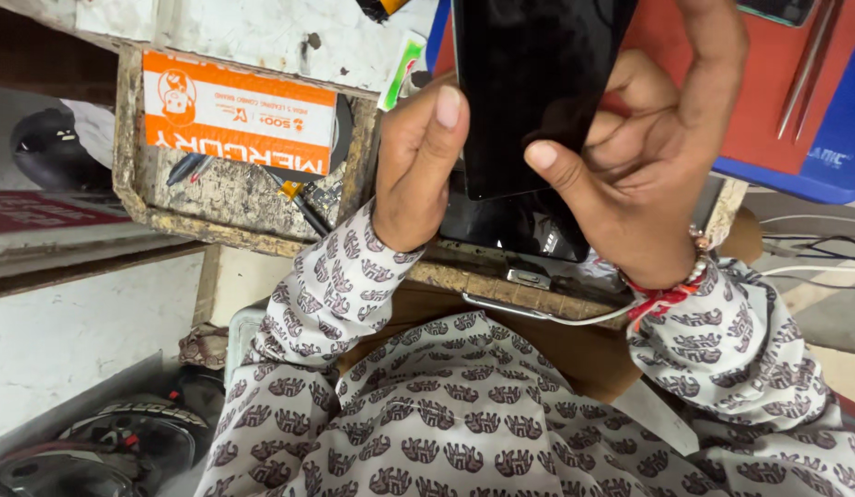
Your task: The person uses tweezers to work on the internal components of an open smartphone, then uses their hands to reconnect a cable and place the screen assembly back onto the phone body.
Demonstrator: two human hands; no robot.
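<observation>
Both my hands hold up a flat black glossy panel (pixel 529 83), shaped like a phone screen, in the upper middle of the head view. My left hand (pixel 418 166) grips its left edge, thumb pointing up along the side. My right hand (pixel 644 156) holds its right edge and lower corner, thumb pressed on the front face. A red thread bracelet (pixel 662 296) circles my right wrist. Beneath the panel lies another dark glossy slab (pixel 519 230) in an open drawer.
A worn wooden drawer (pixel 128 156) holds an orange and white box (pixel 239 110), pens and small tools. A red mat (pixel 768 110) on a blue board (pixel 837 147) carries metal tweezers (pixel 805 69). A helmet (pixel 124 442) lies lower left. Cables (pixel 814 253) run at the right.
</observation>
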